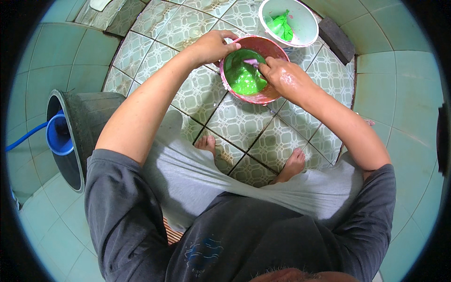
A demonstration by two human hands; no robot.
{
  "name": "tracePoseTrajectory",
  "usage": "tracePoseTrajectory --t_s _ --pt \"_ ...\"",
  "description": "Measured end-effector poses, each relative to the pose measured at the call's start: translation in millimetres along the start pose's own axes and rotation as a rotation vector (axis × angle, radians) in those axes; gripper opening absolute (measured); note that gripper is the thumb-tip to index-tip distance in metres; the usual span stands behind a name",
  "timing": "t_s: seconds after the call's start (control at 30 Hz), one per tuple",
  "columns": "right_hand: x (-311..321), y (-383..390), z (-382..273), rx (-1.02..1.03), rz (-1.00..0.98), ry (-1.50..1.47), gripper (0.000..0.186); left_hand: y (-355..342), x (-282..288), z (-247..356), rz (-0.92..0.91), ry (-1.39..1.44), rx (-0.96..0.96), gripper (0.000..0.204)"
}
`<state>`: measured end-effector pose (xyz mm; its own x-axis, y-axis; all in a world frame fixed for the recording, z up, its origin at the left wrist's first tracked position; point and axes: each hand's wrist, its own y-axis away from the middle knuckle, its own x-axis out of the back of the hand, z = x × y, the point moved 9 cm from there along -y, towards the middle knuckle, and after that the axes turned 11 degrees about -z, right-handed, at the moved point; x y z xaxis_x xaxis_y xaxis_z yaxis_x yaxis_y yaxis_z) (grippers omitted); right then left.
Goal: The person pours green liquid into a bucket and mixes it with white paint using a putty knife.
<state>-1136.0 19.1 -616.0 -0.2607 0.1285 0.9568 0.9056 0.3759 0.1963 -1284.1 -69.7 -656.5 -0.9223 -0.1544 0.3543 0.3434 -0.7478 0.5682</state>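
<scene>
A red bucket [274, 50] with a smeared rim holds a thick, glossy bright green liquid [246, 81]. My left hand [211, 47] grips its far left rim, thumb on the edge. Over the right side of the bucket, my right hand [282, 77] is closed round a small purple piece [252, 62], perhaps a handle. Its lower end is hidden, so I cannot tell its kind. Wet, whitish smears show on the back of my right hand. Just behind stands a white bucket [307, 23] with a crumpled bright green bag or cloth [283, 27] inside.
A dark block [337, 40] lies by the right wall. To my left is a large dark tub [89, 105] with a blue dipper [61, 136] at its mouth. My bare feet [292, 164] rest on the patterned tile floor [237, 117]. Green tiled walls close in both sides.
</scene>
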Motion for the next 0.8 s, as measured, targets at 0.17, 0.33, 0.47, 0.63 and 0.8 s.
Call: tracePoseTrajectory --t_s 0.17,0.33,0.47,0.63,0.8 --pt "-12 -19 -2 0.055 -0.004 0.072 0.047 -5 -4 -9 -0.004 0.074 0.027 0.043" --pt "-20 -16 -16 0.202 -0.091 0.028 0.042 -5 -2 -22 0.018 0.139 0.049 0.042" --pt "-17 -16 -17 0.210 -0.083 0.016 0.036 -7 1 -32 0.062 0.121 0.085 0.043" --pt "-19 -34 -5 0.116 -0.077 0.098 0.043 -10 1 -33 0.079 0.147 0.097 0.046" --pt "-15 -32 13 -0.043 -0.110 0.058 0.029 -6 0 -32 0.072 0.224 0.135 0.047"
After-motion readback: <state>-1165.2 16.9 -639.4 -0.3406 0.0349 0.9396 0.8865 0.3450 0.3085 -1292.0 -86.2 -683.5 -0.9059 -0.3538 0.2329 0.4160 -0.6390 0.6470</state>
